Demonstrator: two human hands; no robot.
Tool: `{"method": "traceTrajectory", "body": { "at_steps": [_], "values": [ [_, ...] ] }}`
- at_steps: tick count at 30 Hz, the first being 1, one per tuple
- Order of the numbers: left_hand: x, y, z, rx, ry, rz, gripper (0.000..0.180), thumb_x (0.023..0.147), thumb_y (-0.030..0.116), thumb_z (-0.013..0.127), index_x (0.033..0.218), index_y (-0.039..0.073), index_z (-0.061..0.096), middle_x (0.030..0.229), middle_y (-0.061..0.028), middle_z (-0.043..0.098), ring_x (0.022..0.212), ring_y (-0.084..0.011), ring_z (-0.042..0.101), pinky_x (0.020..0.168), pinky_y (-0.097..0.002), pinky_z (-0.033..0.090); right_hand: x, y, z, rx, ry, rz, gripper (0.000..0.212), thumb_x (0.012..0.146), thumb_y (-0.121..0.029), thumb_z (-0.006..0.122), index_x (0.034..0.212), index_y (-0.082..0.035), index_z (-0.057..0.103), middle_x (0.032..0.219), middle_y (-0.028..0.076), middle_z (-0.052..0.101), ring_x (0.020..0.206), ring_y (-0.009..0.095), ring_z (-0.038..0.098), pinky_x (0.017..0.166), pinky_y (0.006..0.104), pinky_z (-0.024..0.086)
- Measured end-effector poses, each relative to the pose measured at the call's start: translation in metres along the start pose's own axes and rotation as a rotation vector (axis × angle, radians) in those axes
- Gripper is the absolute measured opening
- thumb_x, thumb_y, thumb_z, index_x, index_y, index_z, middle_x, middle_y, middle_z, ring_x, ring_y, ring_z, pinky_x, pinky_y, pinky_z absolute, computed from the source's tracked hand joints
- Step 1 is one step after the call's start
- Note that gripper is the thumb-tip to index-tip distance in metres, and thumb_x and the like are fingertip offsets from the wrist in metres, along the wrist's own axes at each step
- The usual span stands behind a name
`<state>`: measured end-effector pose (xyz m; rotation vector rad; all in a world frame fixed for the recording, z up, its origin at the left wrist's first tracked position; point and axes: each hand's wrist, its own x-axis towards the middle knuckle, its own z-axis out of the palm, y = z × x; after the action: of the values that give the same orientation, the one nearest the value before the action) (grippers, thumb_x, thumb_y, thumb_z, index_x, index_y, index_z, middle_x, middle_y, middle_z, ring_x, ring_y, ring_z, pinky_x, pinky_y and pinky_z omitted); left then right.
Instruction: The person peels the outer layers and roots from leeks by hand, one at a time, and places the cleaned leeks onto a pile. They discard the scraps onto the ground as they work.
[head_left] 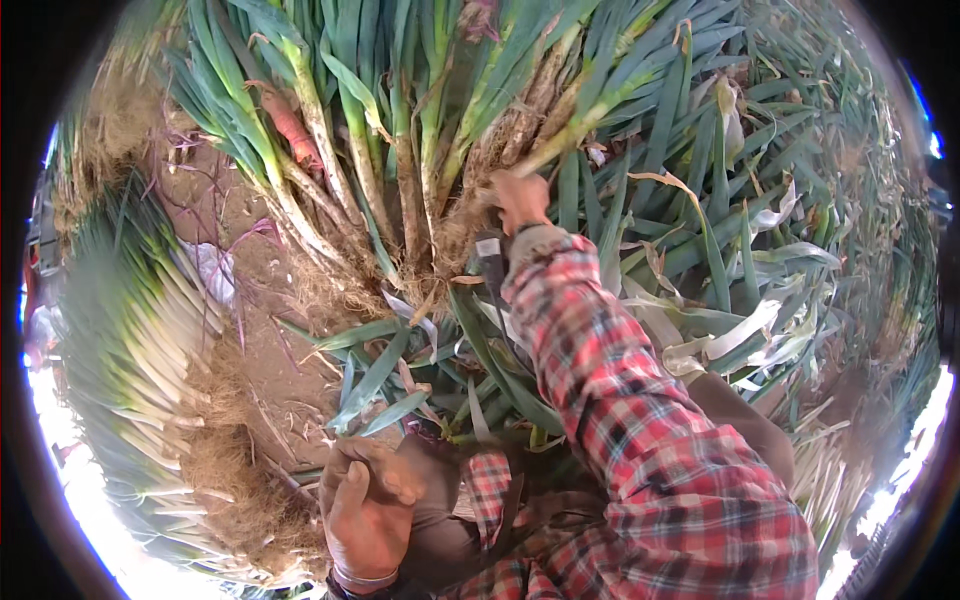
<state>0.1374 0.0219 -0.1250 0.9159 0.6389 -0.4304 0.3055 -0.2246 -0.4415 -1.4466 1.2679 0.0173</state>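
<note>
In the head view, your right hand (522, 200) is at the lower right of a fanned row of leeks (405, 190), which lies on the bare soil (290, 365) toward the far side, dark green tops pointing away from you and brown roots toward you. Your fingers there are curled in closely around the pale lower part of one leek (560, 145) at the right end of the row, just beside the tangled roots. Your red plaid sleeve (610, 350) reaches up to that wrist, and a dark strip (492, 268) with a pale patch lies next to the cuff; you cannot tell from here what it is.

Your left hand (370, 510) is low, close to your knee, with the thumb raised and the fingers loosely bent, nothing seen in them.

An orange-red object (290, 128) lies among the stalks at the left of the row. Along the left edge of the soil is a stack of leeks (155, 370), white stalks and roots turned inward, with a piece of white plastic (210, 272) near its top. Loose green leaves (700, 250) cover the right side, and more leaves (375, 385) lie between the row and your knees.
</note>
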Motion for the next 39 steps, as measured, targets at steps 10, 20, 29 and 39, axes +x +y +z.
{"method": "traceTrajectory", "body": {
  "at_steps": [10,20,29,39],
  "values": [
    [-0.014,-0.018,-0.008,1.066,-0.296,0.354,0.048,0.088,0.019,0.065,0.128,-0.001,0.048,0.112,-0.0184,0.062,0.101,-0.0272,0.062,0.085,-0.0376,0.050,-0.233,0.016,-0.128,0.487,-0.626,-0.121,0.019,0.096,-0.016,0.058,0.103,-0.001,0.051,0.085,0.008,0.061,0.079,0.016,0.062,0.066,0.0317,0.051],
    [-0.094,-0.036,-0.015,1.536,-0.336,0.181,0.037,0.088,0.025,0.065,0.111,-0.003,0.057,0.089,-0.0197,0.060,0.071,-0.0256,0.057,0.063,-0.0376,0.046,-0.331,0.005,-0.217,0.272,-0.893,-0.239,0.033,0.095,-0.033,0.059,0.102,-0.001,0.060,0.092,0.007,0.063,0.080,0.016,0.060,0.069,0.0296,0.050],
    [-0.167,-0.086,-0.088,1.367,-0.609,0.609,0.032,0.097,0.019,0.057,0.118,-0.004,0.050,0.082,-0.0062,0.055,0.073,-0.0131,0.055,0.062,-0.0319,0.047,-0.379,-0.036,-0.261,0.574,-0.958,-0.511,0.034,0.095,-0.029,0.064,0.112,-0.001,0.054,0.093,0.001,0.056,0.082,0.010,0.056,0.071,0.0280,0.047],
    [-0.217,0.000,0.010,0.773,-0.176,0.651,0.041,0.094,0.030,0.061,0.118,-0.002,0.058,0.103,-0.0079,0.063,0.080,-0.0175,0.061,0.072,-0.0306,0.051,-0.447,-0.059,-0.299,0.426,-1.040,-0.788,0.031,0.091,-0.015,0.066,0.116,-0.002,0.056,0.095,0.001,0.059,0.085,0.008,0.055,0.073,0.0274,0.047]
  ]
}}
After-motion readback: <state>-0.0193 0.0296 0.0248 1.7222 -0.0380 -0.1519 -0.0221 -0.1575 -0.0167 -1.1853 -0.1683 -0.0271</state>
